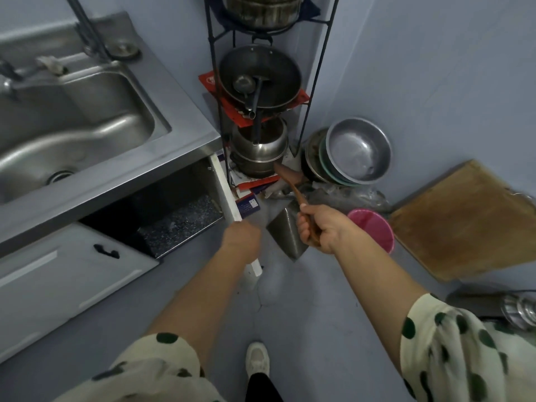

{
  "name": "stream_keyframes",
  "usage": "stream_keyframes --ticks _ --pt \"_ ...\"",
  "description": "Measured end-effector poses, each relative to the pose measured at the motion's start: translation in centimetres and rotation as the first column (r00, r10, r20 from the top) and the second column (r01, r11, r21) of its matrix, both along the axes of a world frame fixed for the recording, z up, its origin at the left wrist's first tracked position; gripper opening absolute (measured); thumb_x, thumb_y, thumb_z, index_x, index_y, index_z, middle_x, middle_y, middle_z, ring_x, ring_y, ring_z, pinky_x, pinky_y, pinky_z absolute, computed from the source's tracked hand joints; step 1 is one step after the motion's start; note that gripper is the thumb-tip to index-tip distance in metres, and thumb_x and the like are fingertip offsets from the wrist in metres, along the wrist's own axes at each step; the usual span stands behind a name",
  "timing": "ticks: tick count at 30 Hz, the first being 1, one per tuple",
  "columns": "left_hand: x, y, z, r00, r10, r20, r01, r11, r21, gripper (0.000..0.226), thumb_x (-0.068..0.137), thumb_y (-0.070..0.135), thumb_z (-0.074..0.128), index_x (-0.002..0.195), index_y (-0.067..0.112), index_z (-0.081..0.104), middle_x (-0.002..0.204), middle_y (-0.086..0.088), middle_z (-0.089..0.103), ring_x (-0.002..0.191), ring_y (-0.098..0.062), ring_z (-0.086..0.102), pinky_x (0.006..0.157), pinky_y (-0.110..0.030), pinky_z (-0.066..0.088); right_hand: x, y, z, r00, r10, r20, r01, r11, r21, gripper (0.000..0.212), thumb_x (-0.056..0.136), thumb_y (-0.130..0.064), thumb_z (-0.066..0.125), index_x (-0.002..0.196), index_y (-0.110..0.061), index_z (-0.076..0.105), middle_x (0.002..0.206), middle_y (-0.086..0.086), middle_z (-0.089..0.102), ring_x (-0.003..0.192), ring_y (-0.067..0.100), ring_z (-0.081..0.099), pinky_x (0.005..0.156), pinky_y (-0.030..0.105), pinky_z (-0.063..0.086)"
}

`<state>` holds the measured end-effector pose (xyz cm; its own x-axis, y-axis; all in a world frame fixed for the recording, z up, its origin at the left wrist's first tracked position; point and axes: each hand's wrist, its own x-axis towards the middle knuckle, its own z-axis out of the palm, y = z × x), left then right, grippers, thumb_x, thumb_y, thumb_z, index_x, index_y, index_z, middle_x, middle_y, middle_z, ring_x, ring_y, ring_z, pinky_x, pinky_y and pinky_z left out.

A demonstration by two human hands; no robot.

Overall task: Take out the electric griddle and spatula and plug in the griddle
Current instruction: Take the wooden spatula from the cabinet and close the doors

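My right hand is closed around the handle of a brown wooden spatula, whose blade points up toward the pot rack. My left hand grips the edge of the white cabinet door, which stands open under the sink. Inside the open cabinet a dark speckled flat object lies on the shelf; I cannot tell whether it is the electric griddle. No plug or cord is visible.
A steel sink sits at left. A black wire rack holds a wok, pots and a kettle. Metal bowls, a pink basin, a metal box and a wooden cutting board stand on the floor.
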<state>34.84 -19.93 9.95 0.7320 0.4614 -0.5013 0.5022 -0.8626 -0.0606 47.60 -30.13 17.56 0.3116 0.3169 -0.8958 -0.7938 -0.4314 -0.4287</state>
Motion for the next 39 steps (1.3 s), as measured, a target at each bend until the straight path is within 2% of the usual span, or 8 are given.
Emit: stream_keyframes --ticks 7,9,12,16,23,25,33,39 --pt "-8.7 3.2 -0.1 0.997 -0.058 -0.043 0.063 0.991 0.116 0.029 0.089 0.007 0.048 0.114 0.009 0.064 0.118 -0.008 0.061 0.113 -0.025 0.054 0.102 -0.032 0.039 -5.4 2.6 -1.3 0.988 -0.097 -0.118 0.095 0.995 -0.028 0.026 0.096 -0.02 0.051 0.071 -0.012 0.051 0.058 -0.001 0.046 0.047 0.009 0.041 0.031 0.015 0.037" --pt "-11.3 4.7 -0.1 0.995 -0.074 -0.064 0.082 0.988 0.128 0.034 0.088 0.008 0.049 0.119 0.011 0.064 0.126 -0.008 0.059 0.123 -0.024 0.049 0.114 -0.034 0.028 -7.2 3.5 -2.1 0.977 -0.13 -0.169 0.126 0.991 -0.035 0.023 0.094 -0.022 0.054 0.074 -0.011 0.054 0.054 -0.001 0.049 0.041 0.01 0.045 0.032 0.016 0.039" --pt "-14.5 6.9 -0.2 0.99 -0.027 -0.135 0.043 0.992 0.117 0.038 0.09 0.008 0.049 0.126 0.013 0.06 0.142 -0.009 0.05 0.145 -0.019 0.025 0.121 -0.035 0.014 -9.7 5.1 -3.5 0.96 -0.157 -0.231 0.155 0.988 -0.027 0.021 0.094 -0.022 0.054 0.077 -0.009 0.055 0.049 0.001 0.05 0.034 0.011 0.046 0.033 0.018 0.04" --pt "-16.8 8.5 -0.4 0.984 0.021 -0.177 -0.004 0.995 0.096 0.041 0.094 0.012 0.048 0.135 0.012 0.053 0.159 -0.009 0.024 0.15 -0.017 0.003 0.122 -0.037 0.01 -12.6 7.5 -4.9 0.948 -0.168 -0.272 0.168 0.986 -0.022 0.022 0.096 -0.019 0.05 0.077 -0.009 0.05 0.056 0.001 0.047 0.029 0.011 0.044 0.032 0.016 0.039" --pt "-17.7 9.1 -1.1 0.965 0.084 -0.247 -0.05 0.988 0.143 0.043 0.093 0.023 0.054 0.135 0.014 0.052 0.162 -0.01 0.007 0.15 -0.019 -0.009 0.121 -0.041 0.005 -15.3 10.9 -5.8 0.926 -0.187 -0.327 0.189 0.982 -0.025 0.004 0.097 -0.015 0.046 0.098 -0.011 0.048 0.061 0.0 0.043 0.026 0.011 0.041 0.03 0.014 0.037" --pt "-18.2 9.7 -1.6 0.95 0.118 -0.288 -0.066 0.981 0.184 0.045 0.093 0.029 0.056 0.135 0.016 0.052 0.162 -0.012 0.001 0.149 -0.022 -0.013 0.12 -0.043 0.002 -15.7 11.7 -6.0 0.928 -0.177 -0.326 0.176 0.984 -0.033 0.012 0.097 -0.014 0.046 0.107 -0.013 0.052 0.062 0.001 0.043 0.035 0.01 0.042 0.031 0.014 0.038" --pt "-18.7 12.4 -3.1 0.917 0.198 -0.346 -0.088 0.947 0.308 0.049 0.097 0.03 0.048 0.143 0.015 0.043 0.161 -0.013 -0.008 0.148 -0.028 -0.018 0.119 -0.046 -0.006 -16.7 14.6 -6.8 0.938 -0.12 -0.324 0.109 0.993 -0.054 0.018 0.097 -0.012 0.048 0.113 -0.012 0.056 0.062 0.003 0.044 0.046 0.008 0.04 0.032 0.014 0.04" --pt "-19.1 15.0 -3.4 0.901 0.234 -0.364 -0.1 0.931 0.351 0.049 0.097 0.03 0.046 0.143 0.012 0.042 0.16 -0.014 -0.012 0.148 -0.029 -0.019 0.119 -0.045 -0.006 -17.5 16.2 -7.9 0.922 -0.136 -0.364 0.126 0.991 -0.052 0.012 0.097 -0.01 0.046 0.108 -0.01 0.051 0.062 0.003 0.043 0.026 0.01 0.04 0.03 0.014 0.038"
